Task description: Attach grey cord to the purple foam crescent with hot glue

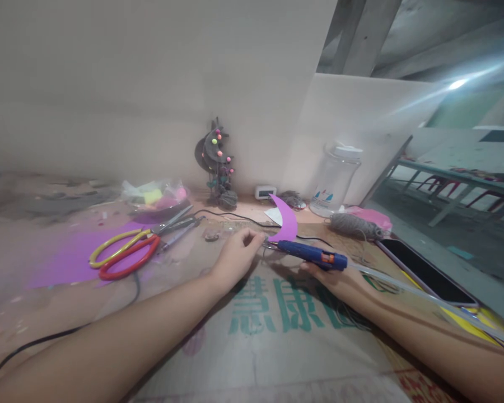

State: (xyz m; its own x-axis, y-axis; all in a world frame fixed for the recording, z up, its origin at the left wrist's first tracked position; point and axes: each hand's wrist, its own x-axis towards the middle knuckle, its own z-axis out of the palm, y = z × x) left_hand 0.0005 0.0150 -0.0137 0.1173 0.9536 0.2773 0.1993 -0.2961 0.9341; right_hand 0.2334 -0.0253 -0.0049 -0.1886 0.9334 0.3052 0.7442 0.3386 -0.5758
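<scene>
My right hand [334, 277] is wrapped round a blue hot glue gun [306, 252], with a long clear glue stick [386, 281] running out of its back end. The gun's nozzle points left, right beside the fingertips of my left hand [239, 252]. Thumb and fingers of that hand are pinched together; what they hold is too small to make out. Just behind the gun shows a purple crescent cutout [289, 223], its lower end close to the nozzle. I cannot tell whether a hand touches it.
Scissors [128, 252] with yellow and red handles lie on purple sheet [71, 257] at left. Behind stand a grey crescent ornament [214, 151] with coloured beads, a small digital display [265, 192] and a clear jug [336, 182]. Grey yarn [355, 226] and a phone [426, 268] are at right.
</scene>
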